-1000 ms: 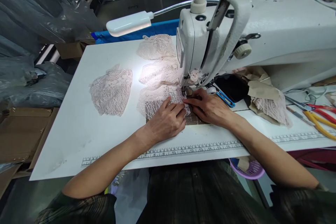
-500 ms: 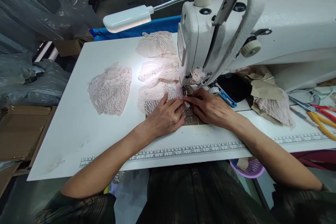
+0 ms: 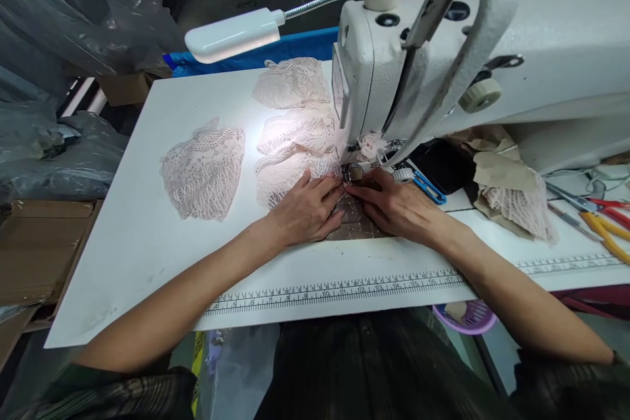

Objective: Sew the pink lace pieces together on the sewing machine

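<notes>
— Where is the lace piece?
— On the white table, its right side at the needle end of the sewing machine.
— Condition?
— Pale pink, openwork, slightly rumpled, partly covered by the left hand.
— Grip?
— Left fingers lie close together, flat on the lace. Right hand is bent in beside the needle, fingertips near the left's. Whether either pinches the material, I cannot tell. A brown patterned piece shows between the hands.
— Surroundings?
— Two similar pieces lie just behind; a separate lace bundle lies to the left.
— Containers?
— Purple basket below the table's front edge, a beige scrap inside. Cardboard box, far left: contents unclear from here.
</notes>
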### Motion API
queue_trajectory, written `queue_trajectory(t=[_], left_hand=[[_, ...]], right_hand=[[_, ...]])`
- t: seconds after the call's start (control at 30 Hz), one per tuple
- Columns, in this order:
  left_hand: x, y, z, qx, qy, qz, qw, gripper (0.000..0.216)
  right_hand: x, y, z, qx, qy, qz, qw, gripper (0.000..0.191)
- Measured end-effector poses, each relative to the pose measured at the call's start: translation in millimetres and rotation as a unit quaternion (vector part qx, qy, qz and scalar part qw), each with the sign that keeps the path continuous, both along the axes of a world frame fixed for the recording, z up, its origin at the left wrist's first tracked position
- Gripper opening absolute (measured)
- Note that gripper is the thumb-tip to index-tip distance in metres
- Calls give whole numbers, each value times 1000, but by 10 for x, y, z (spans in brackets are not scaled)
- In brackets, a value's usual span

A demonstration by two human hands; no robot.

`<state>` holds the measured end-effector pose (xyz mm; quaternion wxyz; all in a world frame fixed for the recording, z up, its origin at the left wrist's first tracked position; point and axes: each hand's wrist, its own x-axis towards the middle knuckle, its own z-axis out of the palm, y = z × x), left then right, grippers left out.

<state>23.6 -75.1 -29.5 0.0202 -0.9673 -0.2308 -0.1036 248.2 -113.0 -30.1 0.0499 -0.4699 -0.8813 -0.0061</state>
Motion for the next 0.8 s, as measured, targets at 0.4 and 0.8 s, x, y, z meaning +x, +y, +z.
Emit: queue_trajectory(t=[0.4,0.8], left_hand=[[13,97,-1,-50,-22,23,998,42],[-31,209,-39,-38,-40,23,998,43]], right_hand=[[-95,3,78,-22,0,-40,999,42],[217,250,81,-123,293,-32,948,43]])
